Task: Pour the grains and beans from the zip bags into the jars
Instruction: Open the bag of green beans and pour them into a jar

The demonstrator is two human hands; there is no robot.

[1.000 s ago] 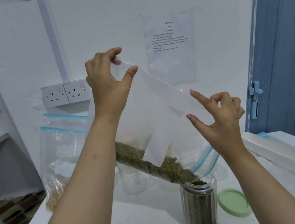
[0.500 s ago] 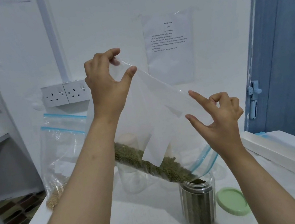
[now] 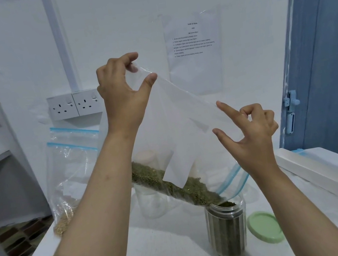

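My left hand pinches the zip bag corner, my right hand pinches its edge; green beans slide from the tilted clear bag into the nearly full jar; a green lid lies beside the jar.

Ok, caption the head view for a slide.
Both hands tilt a zip bag, pouring green beans into a jar.

A plain utility or store room set up for a staged task: bare white walls, a double wall socket at ten o'clock, a printed instruction sheet taped at one o'clock, a blue door at three o'clock, and a white-covered table.
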